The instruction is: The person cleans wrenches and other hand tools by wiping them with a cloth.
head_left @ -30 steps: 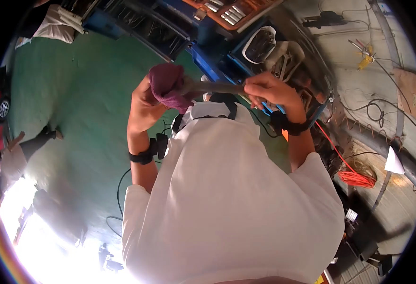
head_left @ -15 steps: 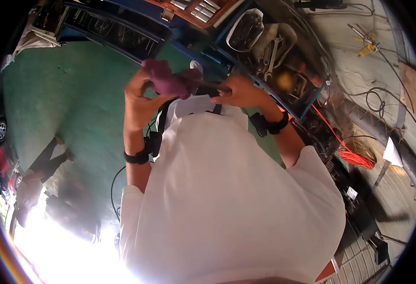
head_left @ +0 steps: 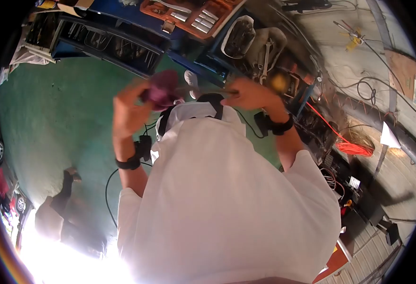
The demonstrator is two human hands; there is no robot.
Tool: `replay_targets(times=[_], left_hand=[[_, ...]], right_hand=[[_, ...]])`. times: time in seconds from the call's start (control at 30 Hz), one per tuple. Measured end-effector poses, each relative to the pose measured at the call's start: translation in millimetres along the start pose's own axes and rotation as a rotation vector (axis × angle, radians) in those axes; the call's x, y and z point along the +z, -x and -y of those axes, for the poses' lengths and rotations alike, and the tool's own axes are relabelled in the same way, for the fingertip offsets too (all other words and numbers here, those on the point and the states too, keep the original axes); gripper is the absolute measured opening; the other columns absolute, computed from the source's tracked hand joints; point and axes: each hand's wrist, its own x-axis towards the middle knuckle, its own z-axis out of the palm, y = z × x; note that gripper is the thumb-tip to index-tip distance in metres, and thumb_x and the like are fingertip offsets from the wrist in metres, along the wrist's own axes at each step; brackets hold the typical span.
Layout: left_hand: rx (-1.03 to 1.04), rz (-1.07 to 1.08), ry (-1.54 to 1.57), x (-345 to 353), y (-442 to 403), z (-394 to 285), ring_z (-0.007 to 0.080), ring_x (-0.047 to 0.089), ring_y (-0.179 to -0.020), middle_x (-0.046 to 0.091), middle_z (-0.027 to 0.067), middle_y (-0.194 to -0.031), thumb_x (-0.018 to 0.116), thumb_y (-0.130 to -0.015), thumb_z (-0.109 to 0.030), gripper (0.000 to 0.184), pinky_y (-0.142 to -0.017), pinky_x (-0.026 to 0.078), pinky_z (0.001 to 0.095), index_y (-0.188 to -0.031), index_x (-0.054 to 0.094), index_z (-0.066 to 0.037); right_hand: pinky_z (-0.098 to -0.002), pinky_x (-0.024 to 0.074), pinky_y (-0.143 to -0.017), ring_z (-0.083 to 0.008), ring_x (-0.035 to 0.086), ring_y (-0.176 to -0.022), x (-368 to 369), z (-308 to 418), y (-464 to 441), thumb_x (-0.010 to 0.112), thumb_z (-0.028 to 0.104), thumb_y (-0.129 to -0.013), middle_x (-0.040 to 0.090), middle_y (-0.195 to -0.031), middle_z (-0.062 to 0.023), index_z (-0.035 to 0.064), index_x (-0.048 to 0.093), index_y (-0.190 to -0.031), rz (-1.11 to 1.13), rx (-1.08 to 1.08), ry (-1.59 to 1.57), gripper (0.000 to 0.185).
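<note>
The left hand point(head_left: 131, 106) grips purple cloth point(head_left: 163, 89) at one end of a blurred bar-shaped tool point(head_left: 205, 90); the right hand point(head_left: 251, 98) grips the opposite end; the tool spans between the hands.

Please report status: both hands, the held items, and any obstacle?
Left hand gripping purple cloth. Right hand holding slim bar, blurred, pointing toward cloth. Nothing visibly blocking; wrench lies beyond right hand.
</note>
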Motion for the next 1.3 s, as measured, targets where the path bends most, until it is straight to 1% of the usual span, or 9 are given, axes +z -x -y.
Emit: replay_targets(times=[0.17,0.27,0.33,0.43,0.63,0.87,0.93,1.17,1.3], left_hand=[[-0.164,-0.282,0.236,-57,13,40,0.011,0.061,-0.086,0.067,0.0046,-0.098,0.07,-0.083,0.007,0.028,-0.077,0.051,0.0248,-0.109,0.064,0.002],[-0.146,-0.309,0.309,-53,17,51,0.0103,0.061,-0.089,0.066,0.0049,-0.101,0.069,-0.085,0.006,0.032,-0.079,0.05,0.0242,-0.115,0.061,0.002],[-0.123,-0.3,0.357,-40,18,56,0.0098,0.061,-0.09,0.066,0.0049,-0.101,0.07,-0.085,0.006,0.034,-0.079,0.05,0.024,-0.117,0.06,0.001],[-0.171,-0.231,0.529,-14,10,50,0.0101,0.06,-0.094,0.064,0.0036,-0.104,0.067,-0.086,0.006,0.03,-0.086,0.048,0.0241,-0.115,0.057,0.003],[-0.118,-0.108,0.624,18,4,35,0.0096,0.058,-0.099,0.064,0.0045,-0.109,0.064,-0.089,0.006,0.029,-0.091,0.046,0.0257,-0.117,0.056,0.002],[-0.138,-0.082,0.562,29,-3,20,0.0096,0.056,-0.099,0.063,0.0045,-0.108,0.061,-0.094,0.0,0.023,-0.091,0.044,0.0247,-0.117,0.056,0.003],[-0.152,-0.087,0.568,32,-4,21,0.0097,0.055,-0.099,0.063,0.0045,-0.108,0.06,-0.095,-0.001,0.023,-0.091,0.044,0.0245,-0.117,0.056,0.003],[-0.186,-0.131,0.506,41,-2,29,0.0094,0.055,-0.096,0.062,0.0038,-0.106,0.061,-0.095,-0.003,0.021,-0.088,0.044,0.024,-0.115,0.056,0.001],[-0.248,-0.248,0.401,37,-6,42,0.0098,0.054,-0.096,0.061,0.0034,-0.107,0.059,-0.098,-0.013,0.024,-0.088,0.044,0.0246,-0.118,0.056,0.0]], right_hand=[[-0.0316,0.0409,-0.052,-0.0152,0.049,-0.052,-31,-53,55,0.068,0.035,-0.089,0.05,-0.058,-0.0047,0.0023,0.054,-0.069,-0.127,0.325,-0.129,0.041],[-0.0286,0.0418,-0.05,-0.0113,0.05,-0.05,-20,-84,50,0.067,0.038,-0.091,0.051,-0.058,-0.0001,0.006,0.054,-0.068,-0.515,0.475,-0.34,0.041],[-0.0284,0.0408,-0.048,-0.0112,0.044,-0.045,-19,-88,29,0.067,0.037,-0.091,0.043,-0.053,0.0016,0.0087,0.047,-0.067,-0.645,0.687,-0.369,0.042],[-0.0313,0.0418,-0.048,-0.0104,0.033,-0.041,-6,-106,-4,0.061,0.035,-0.095,0.031,-0.049,0.0037,0.0125,0.039,-0.066,-0.857,0.558,-0.929,0.042],[-0.0407,0.0468,-0.056,-0.0261,0.048,-0.051,9,-279,-95,0.042,0.041,-0.101,0.049,-0.058,-0.0128,-0.0026,0.055,-0.074,-0.814,0.771,-0.607,0.053],[-0.0538,0.0458,-0.062,-0.0327,0.047,-0.055,-2,-306,-129,0.031,0.034,-0.105,0.056,-0.068,-0.0184,-0.0024,0.064,-0.081,-0.771,0.812,-0.254,0.054],[-0.0452,0.0537,-0.073,-0.0359,0.064,-0.097,-12,-306,-129,0.046,0.043,-0.096,0.065,-0.11,-0.0221,-0.0017,0.062,-0.109,-0.628,0.936,-0.276,0.049],[-0.0477,0.0484,-0.076,-0.038,0.064,-0.094,-16,-329,-145,0.045,0.036,-0.094,0.066,-0.104,-0.0228,-0.0026,0.063,-0.106,-0.416,0.834,0.007,0.044],[-0.0487,0.0481,-0.078,-0.0413,0.064,-0.086,-25,-284,-130,0.049,0.03,-0.089,0.068,-0.089,-0.0237,-0.0031,0.066,-0.088,-0.657,0.878,-0.211,0.037]])
